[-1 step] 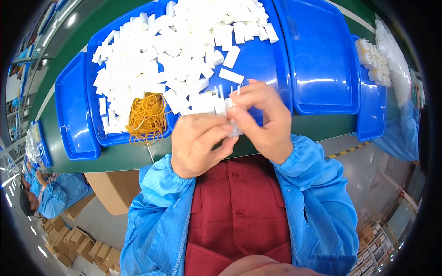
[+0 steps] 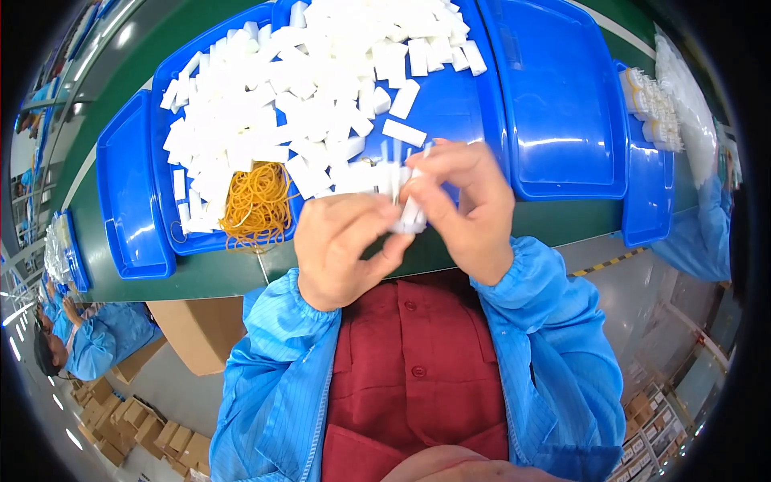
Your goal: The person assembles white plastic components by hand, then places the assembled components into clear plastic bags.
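Head view: small white bundle (image 2: 410,217) between left hand (image 2: 333,249) and right hand (image 2: 472,205), by the near edge of the blue trays (image 2: 566,104).
Right thumb and fingers pinched on the small white bundle; left fingers bent, a little apart from the thumb, too blurry to tell any grip. Maybe at the step of lining up its parts; next, likely in need of a steady pinch. Counted: one bundle, one pile of yellow rubber bands (image 2: 257,205), at least five trays, too many white blocks (image 2: 317,112) to count.
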Tool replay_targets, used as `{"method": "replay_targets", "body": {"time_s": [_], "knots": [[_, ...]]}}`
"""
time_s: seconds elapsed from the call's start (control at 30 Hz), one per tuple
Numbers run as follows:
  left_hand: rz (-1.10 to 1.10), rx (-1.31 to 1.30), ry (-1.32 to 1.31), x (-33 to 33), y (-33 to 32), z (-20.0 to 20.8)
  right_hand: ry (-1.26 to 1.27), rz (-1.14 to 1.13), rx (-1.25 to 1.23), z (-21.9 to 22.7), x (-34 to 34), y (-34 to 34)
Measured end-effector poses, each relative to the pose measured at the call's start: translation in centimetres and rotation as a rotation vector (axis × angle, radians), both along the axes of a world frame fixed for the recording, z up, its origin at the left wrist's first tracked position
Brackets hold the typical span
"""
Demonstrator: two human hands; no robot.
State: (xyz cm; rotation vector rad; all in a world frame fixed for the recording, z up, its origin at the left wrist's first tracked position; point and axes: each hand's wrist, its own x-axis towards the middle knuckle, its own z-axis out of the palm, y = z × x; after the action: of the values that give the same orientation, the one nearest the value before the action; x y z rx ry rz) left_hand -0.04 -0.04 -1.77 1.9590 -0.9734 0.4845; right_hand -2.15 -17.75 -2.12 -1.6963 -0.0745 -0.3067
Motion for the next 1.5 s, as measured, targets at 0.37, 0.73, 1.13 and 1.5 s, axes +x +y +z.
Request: {"method": "replay_targets", "body": {"time_s": [0.37, 0.73, 1.13, 1.5], "knots": [[0.133, 0.081, 0.038, -0.7, 1.9, -0.1, -0.223, -0.045, -0.609, 0.3, 4.7, -2.8], [0.105, 0.132, 0.061, -0.6, 2.1, -0.4, 0.036, 0.204, -0.786, 0.7, 4.5, -3.3], [-0.103, 0.244, 0.008, -0.4, 0.8, 1.2, 0.336, 0.062, 0.339, 1.4, 3.5, -2.7], [-0.113, 0.296, 0.013, -0.5, 0.4, 1.8, 0.216, 0.054, 0.164, 0.5, 3.2, -3.3]]}}
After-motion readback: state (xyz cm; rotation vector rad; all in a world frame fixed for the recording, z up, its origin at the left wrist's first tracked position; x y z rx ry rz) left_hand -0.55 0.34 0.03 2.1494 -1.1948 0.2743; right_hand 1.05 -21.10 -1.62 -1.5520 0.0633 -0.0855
